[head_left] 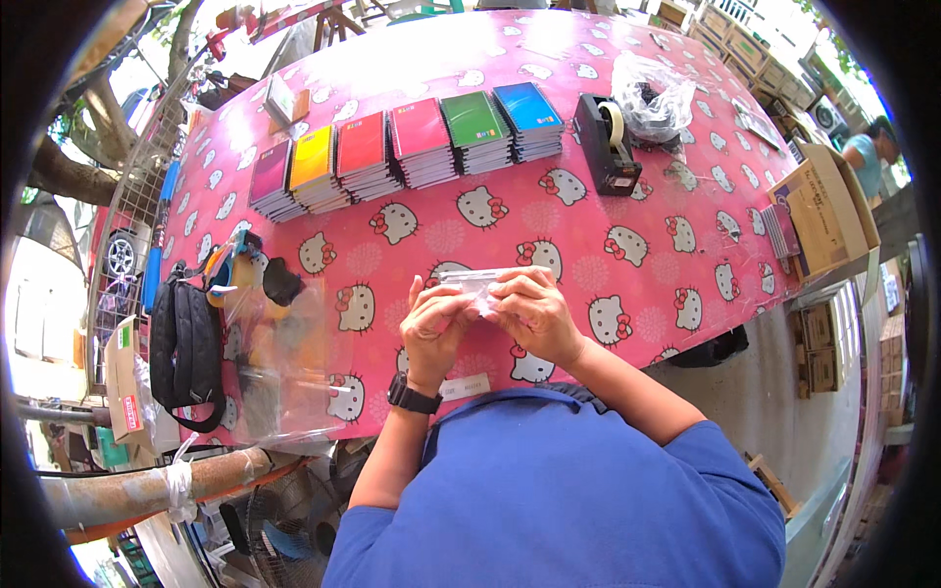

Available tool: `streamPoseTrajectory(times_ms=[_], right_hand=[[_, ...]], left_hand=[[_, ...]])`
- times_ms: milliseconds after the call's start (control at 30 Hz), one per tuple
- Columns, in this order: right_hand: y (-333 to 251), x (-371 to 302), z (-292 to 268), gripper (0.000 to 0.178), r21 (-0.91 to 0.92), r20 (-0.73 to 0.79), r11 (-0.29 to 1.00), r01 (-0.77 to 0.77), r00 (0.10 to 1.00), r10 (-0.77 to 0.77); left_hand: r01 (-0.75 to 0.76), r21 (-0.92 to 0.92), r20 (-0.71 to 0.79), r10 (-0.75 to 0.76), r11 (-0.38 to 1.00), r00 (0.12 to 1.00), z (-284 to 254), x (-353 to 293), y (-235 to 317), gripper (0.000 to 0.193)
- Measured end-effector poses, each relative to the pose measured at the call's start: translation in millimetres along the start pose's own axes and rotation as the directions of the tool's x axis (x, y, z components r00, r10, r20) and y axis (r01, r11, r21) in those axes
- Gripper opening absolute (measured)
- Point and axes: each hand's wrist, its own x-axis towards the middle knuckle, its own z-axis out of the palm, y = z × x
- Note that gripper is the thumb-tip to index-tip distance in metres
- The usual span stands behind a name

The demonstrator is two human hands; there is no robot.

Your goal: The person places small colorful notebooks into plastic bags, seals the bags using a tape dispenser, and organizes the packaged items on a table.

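Both my hands are raised over the near edge of the table, in front of my body. My left hand [431,325], with a black watch on its wrist, pinches the left part of a small clear plastic-wrapped packet [476,279]. The fingers of my right hand [534,314] are closed on its right part. What is inside the plastic is too small to tell. Below the hands a whitish printed strip [465,387] lies at the table edge. Beyond them stand stacks of spiral notebooks in a row: purple [272,173], yellow [313,157], two reddish, green [473,120] and blue [529,106].
A black tape dispenser [606,152] stands right of the notebooks, beside a clear plastic bag [652,98]. A black bag [184,338] and clear plastic sheets [284,367] lie at the left. An open cardboard box [828,211] is at the right edge. The tablecloth [588,235] is pink.
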Motion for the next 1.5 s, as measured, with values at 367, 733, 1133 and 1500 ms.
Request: streamPoseTrajectory(times_ms=[367, 733, 1133, 1500], right_hand=[[2, 32, 0, 0.041, -0.109, 0.112, 0.970, -0.217, 0.967, 0.228], [29, 56, -1, 0.017, 0.165, 0.562, 0.634, -0.756, 0.600, 0.569], [270, 33, -142, 0.040, -0.266, -0.538, 0.473, -0.840, 0.537, 0.649], [240, 2, -125, 0.022, 0.220, -0.361, 0.640, -0.736, 0.548, 0.754]], left_hand=[[0.128, -0.125, -0.127, -0.144, 0.984, 0.981, 4, 11, 13, 0.084], [-0.164, 0.490, 0.304, 0.009, 0.856, 0.953, -1, -19, 38, 0.056], [-0.159, 0.556, 0.420, -0.110, 0.816, 0.901, 4, -20, 44, 0.068], [-0.093, 0.565, 0.365, -0.147, 0.820, 0.919, -2, -23, 45, 0.066]])
